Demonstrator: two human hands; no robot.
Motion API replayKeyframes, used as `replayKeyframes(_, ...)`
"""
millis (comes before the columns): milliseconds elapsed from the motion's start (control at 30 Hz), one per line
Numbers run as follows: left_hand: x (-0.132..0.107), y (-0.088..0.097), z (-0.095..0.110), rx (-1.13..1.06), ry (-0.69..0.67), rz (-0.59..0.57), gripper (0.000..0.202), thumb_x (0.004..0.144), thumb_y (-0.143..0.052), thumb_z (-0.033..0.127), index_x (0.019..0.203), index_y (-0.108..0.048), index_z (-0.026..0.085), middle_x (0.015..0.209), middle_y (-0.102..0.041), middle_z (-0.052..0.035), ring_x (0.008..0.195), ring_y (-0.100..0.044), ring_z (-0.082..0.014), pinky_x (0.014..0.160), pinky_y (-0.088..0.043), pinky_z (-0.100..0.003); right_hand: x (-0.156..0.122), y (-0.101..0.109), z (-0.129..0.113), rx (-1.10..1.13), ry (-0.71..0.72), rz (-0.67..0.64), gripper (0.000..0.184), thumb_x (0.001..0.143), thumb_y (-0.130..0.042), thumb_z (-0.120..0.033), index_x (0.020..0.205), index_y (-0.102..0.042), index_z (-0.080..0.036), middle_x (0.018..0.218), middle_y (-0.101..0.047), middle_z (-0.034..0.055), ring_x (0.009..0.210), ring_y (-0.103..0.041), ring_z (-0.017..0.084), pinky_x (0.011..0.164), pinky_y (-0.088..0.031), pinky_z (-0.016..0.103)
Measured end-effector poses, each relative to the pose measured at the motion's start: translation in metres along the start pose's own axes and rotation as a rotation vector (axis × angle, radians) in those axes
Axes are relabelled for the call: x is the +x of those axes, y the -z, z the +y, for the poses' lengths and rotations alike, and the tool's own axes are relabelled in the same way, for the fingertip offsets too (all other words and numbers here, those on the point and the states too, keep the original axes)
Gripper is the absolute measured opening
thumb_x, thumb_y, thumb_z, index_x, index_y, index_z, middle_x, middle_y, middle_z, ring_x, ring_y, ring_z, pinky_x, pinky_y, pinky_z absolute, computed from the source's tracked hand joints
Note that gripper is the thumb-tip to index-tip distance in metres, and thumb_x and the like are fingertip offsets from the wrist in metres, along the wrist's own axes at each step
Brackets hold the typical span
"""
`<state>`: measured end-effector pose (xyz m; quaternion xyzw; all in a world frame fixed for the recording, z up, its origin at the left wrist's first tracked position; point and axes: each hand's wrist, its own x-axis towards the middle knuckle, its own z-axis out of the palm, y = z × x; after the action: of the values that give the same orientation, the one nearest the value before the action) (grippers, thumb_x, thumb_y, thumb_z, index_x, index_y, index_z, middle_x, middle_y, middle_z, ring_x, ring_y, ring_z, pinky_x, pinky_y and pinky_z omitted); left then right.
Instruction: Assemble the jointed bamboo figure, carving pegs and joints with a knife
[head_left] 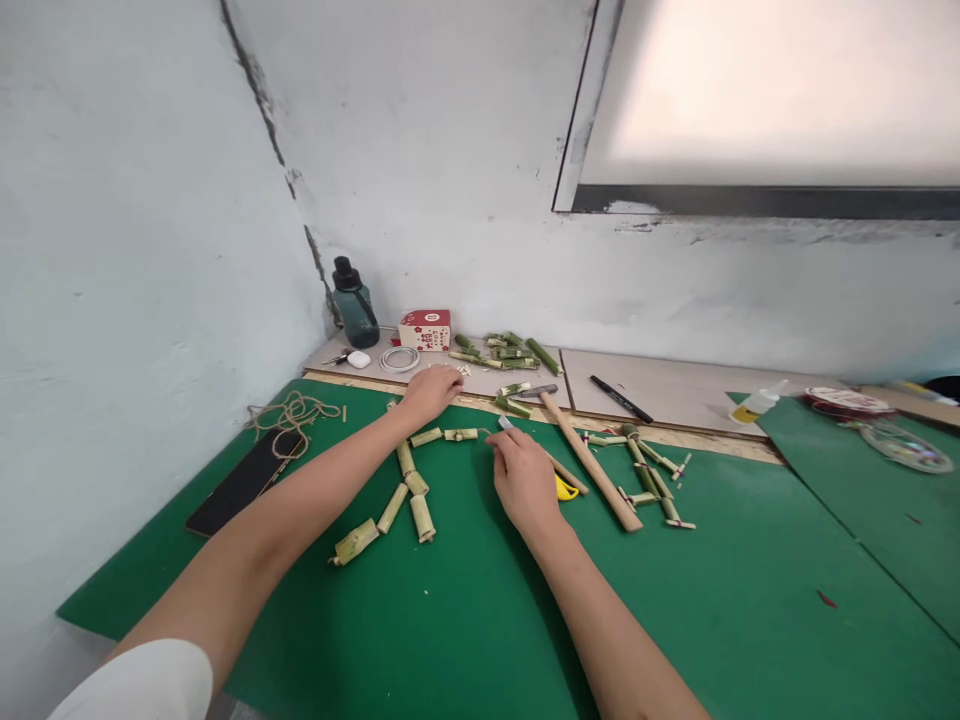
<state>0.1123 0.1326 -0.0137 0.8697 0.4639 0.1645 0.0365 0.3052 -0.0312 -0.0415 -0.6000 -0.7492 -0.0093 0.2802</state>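
red-and-white cardboard box (425, 331) and translucent dark-teal plastic bottle (357, 312) stand by the white wall (465, 230), contents unclear. left hand (433, 392), loosely curled, and right hand (526, 480), fingers nearly together, flank jointed pale-green bamboo pieces (406, 460) on green tabletop (450, 640); cannot tell grip. wooden-handled hammer (589, 460) lies beside right hand.

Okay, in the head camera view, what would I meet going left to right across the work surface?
Black flat slab → larger bamboo figure → right hand → smaller bamboo figure → small bottle with yellow contents or label → clear roundish item.
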Motion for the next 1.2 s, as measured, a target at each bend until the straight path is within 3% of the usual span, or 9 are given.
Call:
replayKeyframes(133,0.012,0.006,-0.001,0.006,0.021,0.018,0.025,0.105,-0.053,0.023,0.116,-0.075,0.017,0.12,-0.073,-0.0119,0.118,-0.064,-0.0278,0.098,-0.049,-0.039,0.0,-0.001,0.0,0.026,0.009,-0.018,0.03,0.1,-0.052,-0.009,0.113,-0.076,-0.02,0.111,-0.077,0.0095,0.1,-0.072,0.026,0.086,-0.052,0.037)
replayKeyframes(267,0.008,0.007,-0.001,0.006,-0.055,-0.015,0.028,0.104,-0.056,0.025,0.123,-0.075,0.018,0.127,-0.069,-0.0128,0.126,-0.059,-0.029,0.107,-0.046,-0.041,0.0,-0.002,0.0,0.029,0.012,-0.018,0.03,0.1,-0.052,-0.01,0.114,-0.076,-0.02,0.112,-0.078,0.01,0.1,-0.072,0.027,0.086,-0.054,0.04)
replayKeyframes(433,-0.004,0.001,0.001,-0.031,-0.152,-0.135,0.02,0.102,-0.061,0.029,0.102,-0.08,0.023,0.115,-0.073,-0.0079,0.115,-0.065,-0.0253,0.098,-0.049,-0.036,0.0,-0.003,0.001,0.055,0.02,0.025,0.034,0.097,-0.05,-0.008,0.115,-0.076,-0.021,0.113,-0.078,0.0106,0.1,-0.072,0.026,0.088,-0.056,0.039)
replayKeyframes(633,0.001,0.008,0.011,-0.083,-0.109,-0.132,0.015,0.099,-0.062,0.021,0.094,-0.076,0.019,0.11,-0.073,-0.0095,0.107,-0.068,-0.026,0.088,-0.051,-0.035,-0.001,-0.005,0.0,0.141,-0.002,0.046,0.042,0.093,-0.046,-0.003,0.12,-0.074,-0.018,0.117,-0.077,0.0111,0.1,-0.074,0.025,0.089,-0.059,0.037)
replayKeyframes(833,-0.039,0.019,0.048,-0.247,-0.056,-0.036,0.024,0.109,-0.047,0.033,0.115,-0.067,0.022,0.108,-0.077,-0.0046,0.098,-0.07,-0.0202,0.083,-0.051,-0.031,-0.004,-0.005,0.004,0.4,-0.061,0.121,0.034,0.091,-0.052,-0.007,0.111,-0.077,-0.02,0.103,-0.082,0.0081,0.087,-0.077,0.022,0.083,-0.062,0.035)
replayKeyframes(933,-0.062,0.012,0.062,-0.453,-0.047,-0.03,0.017,0.105,-0.055,0.033,0.107,-0.068,0.023,0.1,-0.077,-0.0012,0.089,-0.07,-0.0176,0.08,-0.05,-0.029,-0.007,-0.006,0.002,0.478,-0.09,0.127,0.02,0.093,-0.062,-0.017,0.103,-0.079,-0.021,0.096,-0.083,0.007,0.081,-0.077,0.022,0.077,-0.062,0.035)
replayKeyframes(1200,-0.072,0.0,0.061,-0.667,-0.082,-0.043,0.013,0.101,-0.059,0.025,0.099,-0.072,0.021,0.099,-0.074,-0.0019,0.081,-0.065,-0.0149,0.075,-0.048,-0.028,-0.011,0.002,-0.001,0.442,-0.098,0.159,0.022,0.098,-0.059,-0.022,0.104,-0.08,-0.025,0.093,-0.084,0.0041,0.081,-0.078,0.021,0.08,-0.063,0.035)
